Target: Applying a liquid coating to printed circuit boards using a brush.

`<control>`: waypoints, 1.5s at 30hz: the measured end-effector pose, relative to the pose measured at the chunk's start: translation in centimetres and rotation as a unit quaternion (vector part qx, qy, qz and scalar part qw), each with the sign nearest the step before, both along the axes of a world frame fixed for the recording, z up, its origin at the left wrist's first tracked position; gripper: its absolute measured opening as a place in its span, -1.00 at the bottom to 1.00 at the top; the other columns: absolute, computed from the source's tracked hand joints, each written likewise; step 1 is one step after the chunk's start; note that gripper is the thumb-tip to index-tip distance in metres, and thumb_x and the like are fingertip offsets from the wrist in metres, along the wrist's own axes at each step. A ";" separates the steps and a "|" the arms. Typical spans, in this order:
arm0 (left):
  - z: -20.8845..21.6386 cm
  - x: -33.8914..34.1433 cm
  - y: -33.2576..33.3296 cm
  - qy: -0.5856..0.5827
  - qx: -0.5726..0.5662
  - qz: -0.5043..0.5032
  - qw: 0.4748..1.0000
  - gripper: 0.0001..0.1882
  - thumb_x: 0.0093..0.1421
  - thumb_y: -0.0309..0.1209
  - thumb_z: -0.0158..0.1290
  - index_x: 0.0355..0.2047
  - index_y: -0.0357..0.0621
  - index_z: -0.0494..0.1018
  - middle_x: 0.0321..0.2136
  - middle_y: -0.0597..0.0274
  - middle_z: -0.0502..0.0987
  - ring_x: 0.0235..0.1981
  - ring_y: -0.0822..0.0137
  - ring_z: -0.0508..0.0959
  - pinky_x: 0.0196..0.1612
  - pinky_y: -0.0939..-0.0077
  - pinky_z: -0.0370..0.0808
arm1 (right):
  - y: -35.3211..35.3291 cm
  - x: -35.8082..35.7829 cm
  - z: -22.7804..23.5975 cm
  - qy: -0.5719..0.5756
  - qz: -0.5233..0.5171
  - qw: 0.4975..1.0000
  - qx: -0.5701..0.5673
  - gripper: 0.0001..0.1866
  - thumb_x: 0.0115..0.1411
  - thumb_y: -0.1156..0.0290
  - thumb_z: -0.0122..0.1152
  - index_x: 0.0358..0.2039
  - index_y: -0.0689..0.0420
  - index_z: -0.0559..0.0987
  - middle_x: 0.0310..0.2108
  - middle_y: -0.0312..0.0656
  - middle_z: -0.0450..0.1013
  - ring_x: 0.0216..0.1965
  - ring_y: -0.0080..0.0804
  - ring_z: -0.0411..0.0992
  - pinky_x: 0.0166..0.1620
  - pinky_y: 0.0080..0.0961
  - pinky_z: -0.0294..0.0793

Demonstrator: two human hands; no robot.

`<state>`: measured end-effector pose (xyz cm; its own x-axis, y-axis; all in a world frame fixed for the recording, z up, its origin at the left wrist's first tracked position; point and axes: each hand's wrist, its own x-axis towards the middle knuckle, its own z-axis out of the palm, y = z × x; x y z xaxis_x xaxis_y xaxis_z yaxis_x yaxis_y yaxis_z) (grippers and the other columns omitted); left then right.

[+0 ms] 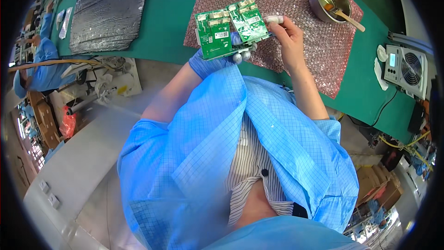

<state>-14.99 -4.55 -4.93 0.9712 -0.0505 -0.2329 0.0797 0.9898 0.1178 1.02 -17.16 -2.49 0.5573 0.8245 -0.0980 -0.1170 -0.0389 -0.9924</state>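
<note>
Two green circuit boards with white connectors and white labels are held up above the table's near edge. The left circuit board (213, 40) stands beside a tilted right circuit board (249, 24). My left hand (209, 65), in a blue glove, is closed around the boards from below. Its pale covered fingertips show under their lower edge. My right hand (291, 41) is ungloved, with a white cover on a fingertip. Its thumb and forefinger are closed at the right board's outer edge. The exact contact there is partly hidden.
Pinkish bubble wrap (319, 55) covers part of the green table (173, 18). On it stands a metal bowl (319, 7) with a wooden-handled brush (349, 20). A white fan unit (407, 69) sits at right, a black-grey mat (111, 14) at left. Another person (46, 65) is at far left.
</note>
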 end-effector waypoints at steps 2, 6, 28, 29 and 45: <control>-0.3 0.0 0.0 0.017 0.071 0.009 0.997 -0.40 0.15 -0.09 -0.08 0.02 -0.36 0.20 -0.27 -0.19 0.41 -0.43 0.14 0.52 -0.53 0.53 0.57 | -0.1 0.0 -0.4 0.002 0.001 1.000 0.004 -0.80 0.14 0.40 0.02 -0.27 0.24 0.49 -0.37 -0.30 0.45 -0.29 -0.61 0.37 -0.16 -0.65 0.30; 0.6 -0.1 0.4 0.007 0.004 -0.019 1.000 -0.55 0.09 -0.45 0.02 -0.02 -0.34 0.24 -0.23 -0.06 0.38 -0.38 0.20 0.42 -0.56 0.64 0.47 | -0.1 -0.2 -0.4 0.008 0.005 1.000 -0.004 -0.80 0.14 0.40 0.04 -0.27 0.23 0.49 -0.37 -0.31 0.45 -0.32 -0.63 0.36 -0.22 -0.67 0.30; 1.3 -0.4 1.3 0.030 0.151 0.024 0.988 -0.52 0.00 -0.36 0.13 -0.11 -0.36 0.31 -0.37 0.01 0.43 -0.54 0.39 0.45 -0.69 0.79 0.39 | 0.7 -1.7 -0.1 -0.029 0.000 1.000 0.010 -0.80 0.15 0.40 0.07 -0.26 0.24 0.48 -0.37 -0.33 0.43 -0.33 -0.67 0.36 -0.28 -0.74 0.31; 1.0 -0.5 1.5 0.037 0.151 0.020 0.988 -0.52 -0.01 -0.35 0.13 -0.11 -0.36 0.30 -0.37 0.00 0.44 -0.55 0.38 0.46 -0.70 0.78 0.39 | 0.9 -1.8 -0.2 -0.036 -0.007 0.999 0.018 -0.81 0.14 0.40 0.07 -0.29 0.23 0.48 -0.39 -0.32 0.45 -0.36 -0.67 0.36 -0.29 -0.73 0.31; 0.4 -0.6 1.4 0.036 0.158 0.007 0.987 -0.55 0.10 -0.25 0.04 -0.06 -0.25 0.32 -0.49 0.10 0.48 -0.61 0.46 0.50 -0.70 0.79 0.45 | 0.8 -2.0 -0.2 -0.045 0.000 0.999 0.011 -0.79 0.15 0.41 0.07 -0.23 0.25 0.46 -0.34 -0.31 0.44 -0.31 -0.67 0.36 -0.26 -0.74 0.31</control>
